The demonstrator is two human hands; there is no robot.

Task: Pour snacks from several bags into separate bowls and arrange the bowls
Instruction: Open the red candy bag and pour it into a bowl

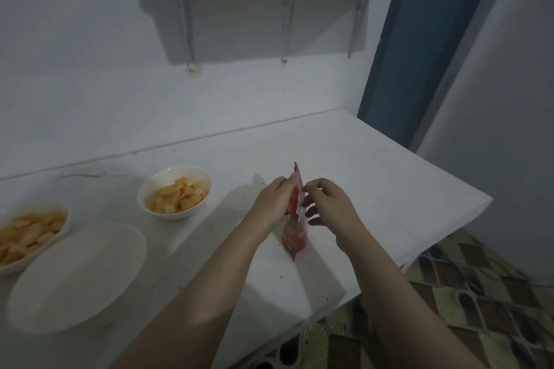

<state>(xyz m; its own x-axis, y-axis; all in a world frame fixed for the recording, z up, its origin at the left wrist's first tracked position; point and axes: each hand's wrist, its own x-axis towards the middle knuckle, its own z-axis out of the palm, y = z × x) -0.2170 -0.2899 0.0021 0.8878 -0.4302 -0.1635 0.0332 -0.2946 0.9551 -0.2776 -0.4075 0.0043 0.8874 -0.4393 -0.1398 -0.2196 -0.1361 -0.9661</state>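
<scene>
I see left hand (pixel 274 204) gripping red snack bag (pixel 295 229), right hand (pixel 325 204) pinching top edge. Tear slowly above grip; empty bowl (pixel 76 275) waits far left.

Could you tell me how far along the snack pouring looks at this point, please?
Done: two bowls already hold snacks, one mid-table and one at the left edge. In hand: the left hand and right hand both pinch the top of a red bag, apparently opening it. Left: the empty bowl awaits filling, then arranging the bowls.
</scene>
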